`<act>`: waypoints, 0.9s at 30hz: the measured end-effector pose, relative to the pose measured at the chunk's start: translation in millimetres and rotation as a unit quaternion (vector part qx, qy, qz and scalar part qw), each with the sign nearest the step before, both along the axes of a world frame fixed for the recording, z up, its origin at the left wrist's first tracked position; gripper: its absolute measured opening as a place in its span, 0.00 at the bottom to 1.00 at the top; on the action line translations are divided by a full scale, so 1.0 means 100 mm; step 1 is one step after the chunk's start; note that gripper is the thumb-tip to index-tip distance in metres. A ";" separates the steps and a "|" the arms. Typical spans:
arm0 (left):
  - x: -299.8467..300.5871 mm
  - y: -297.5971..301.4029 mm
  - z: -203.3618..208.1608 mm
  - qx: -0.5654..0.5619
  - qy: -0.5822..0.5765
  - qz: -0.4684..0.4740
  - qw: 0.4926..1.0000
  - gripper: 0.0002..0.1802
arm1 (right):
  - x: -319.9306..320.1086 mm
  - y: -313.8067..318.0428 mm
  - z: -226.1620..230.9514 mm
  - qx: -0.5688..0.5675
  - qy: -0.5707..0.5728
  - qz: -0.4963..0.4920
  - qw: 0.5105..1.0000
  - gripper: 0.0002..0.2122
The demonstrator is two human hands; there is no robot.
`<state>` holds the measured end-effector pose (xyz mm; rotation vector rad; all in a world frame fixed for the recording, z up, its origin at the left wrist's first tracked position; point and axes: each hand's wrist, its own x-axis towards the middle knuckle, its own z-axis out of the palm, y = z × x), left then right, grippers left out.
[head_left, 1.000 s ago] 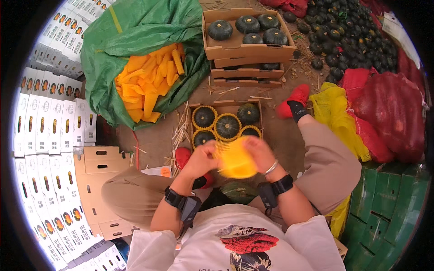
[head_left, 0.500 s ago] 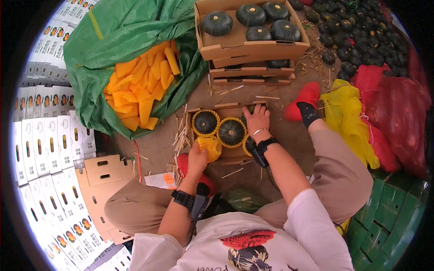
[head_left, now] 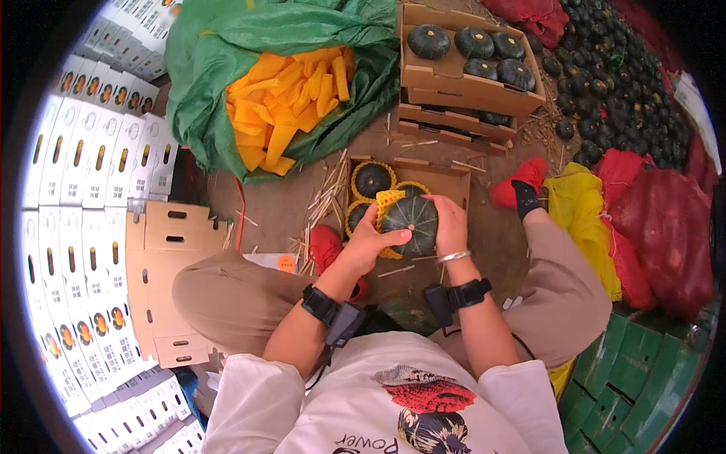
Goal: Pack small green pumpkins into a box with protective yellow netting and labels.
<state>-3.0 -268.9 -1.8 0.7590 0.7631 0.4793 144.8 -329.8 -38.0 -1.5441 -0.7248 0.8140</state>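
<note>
A dark green round pumpkin (head_left: 420,218) is between my two hands, above a low cardboard box (head_left: 446,180). My left hand (head_left: 364,246) is closed on its left side, thumb across the top, with a yellow foam net (head_left: 388,200) bunched between fingers and pumpkin. On the other side my right hand (head_left: 451,225) wraps round the bare skin. Inside the box, a pumpkin (head_left: 373,180) in a yellow foam net sits at the far left corner. More netted pumpkins lie beside and below it, partly hidden by my hands and the held pumpkin.
Stacked cardboard boxes (head_left: 469,94) of pumpkins stand beyond. A green sack (head_left: 204,113) holds many orange foam nets (head_left: 283,102). White cartons (head_left: 79,159) line the left; a pumpkin heap (head_left: 620,83), red mesh sacks (head_left: 665,234) and green crates (head_left: 628,363) lie right.
My right hand has come back from the box's right side and now grips a bare pumpkin. My left hand has moved right and up to meet it with the foam net. The view has shifted.
</note>
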 end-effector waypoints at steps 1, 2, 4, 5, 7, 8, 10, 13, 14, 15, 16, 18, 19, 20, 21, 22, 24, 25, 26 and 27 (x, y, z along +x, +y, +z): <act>-0.06 -0.01 0.09 -0.017 -0.040 -0.024 0.999 0.40 | 0.05 0.01 0.00 -0.078 0.161 -0.049 0.983 0.12; -0.11 -0.03 0.17 -0.034 -0.079 -0.049 0.995 0.39 | 0.07 0.00 -0.01 -0.155 0.316 -0.097 0.931 0.12; -0.20 -0.13 0.27 -0.109 -0.133 -0.072 0.982 0.38 | -0.09 -0.19 0.01 -0.175 0.370 -0.070 0.910 0.09; -0.21 -0.15 0.28 -0.186 -0.178 -0.095 0.962 0.38 | -0.27 -0.25 -0.03 0.024 0.095 0.027 0.995 0.09; -0.22 -0.15 0.23 -0.196 -0.169 -0.102 0.961 0.37 | -0.30 -0.32 -0.09 0.214 -0.193 0.121 0.950 0.09; -0.19 -0.14 0.23 -0.207 -0.157 -0.109 0.959 0.36 | -0.17 -0.31 -0.13 0.101 0.164 0.069 0.979 0.09; -0.17 -0.13 0.22 -0.204 -0.138 -0.107 0.963 0.39 | -0.06 -0.32 -0.15 -0.022 0.499 0.008 0.867 0.09; -0.16 -0.14 -0.01 -0.011 -0.010 -0.007 1.000 0.39 | -0.12 -0.32 0.00 -0.136 -0.121 -0.031 0.983 0.12; -0.17 -0.14 -0.05 -0.013 -0.009 -0.008 1.000 0.39 | -0.13 -0.33 -0.03 -0.138 -0.120 -0.032 0.983 0.12; -0.18 -0.13 -0.09 -0.006 -0.024 -0.009 1.000 0.40 | -0.14 -0.34 -0.10 -0.079 0.030 -0.055 0.995 0.12; -0.18 -0.14 -0.08 -0.003 -0.038 -0.010 0.999 0.40 | -0.15 -0.37 -0.11 -0.020 0.180 -0.080 0.980 0.13; -0.13 -0.14 -0.06 -0.035 -0.027 -0.030 0.999 0.41 | -0.06 -0.37 -0.15 0.050 0.296 -0.038 0.953 0.14; -0.10 -0.12 -0.05 -0.062 -0.021 -0.051 0.997 0.41 | -0.09 -0.30 -0.03 0.056 0.458 -0.023 0.887 0.14; -0.10 -0.12 -0.10 -0.067 -0.017 -0.056 0.996 0.41 | -0.12 -0.27 0.02 0.062 0.605 -0.008 0.793 0.15; -0.12 -0.11 -0.18 -0.053 -0.005 -0.066 0.996 0.41 | -0.13 -0.28 -0.06 0.041 0.626 -0.013 0.778 0.17; -0.10 -0.09 -0.22 -0.036 0.004 -0.074 0.997 0.41 | -0.12 -0.27 -0.08 0.042 0.628 -0.019 0.777 0.17; -0.10 -0.01 -0.27 0.002 0.028 -0.103 0.994 0.38 | -0.10 -0.26 -0.10 0.042 0.655 -0.002 0.754 0.18; -0.13 0.08 -0.31 0.099 0.062 -0.133 0.984 0.34 | -0.08 -0.24 -0.08 0.047 0.655 -0.004 0.754 0.19; -0.12 0.16 -0.36 0.195 0.088 -0.164 0.963 0.32 | -0.04 -0.25 -0.03 0.054 0.649 -0.014 0.758 0.19; -0.12 0.21 -0.36 0.029 0.027 -0.131 0.991 0.29 | 0.00 -0.26 0.06 0.066 0.669 0.010 0.740 0.20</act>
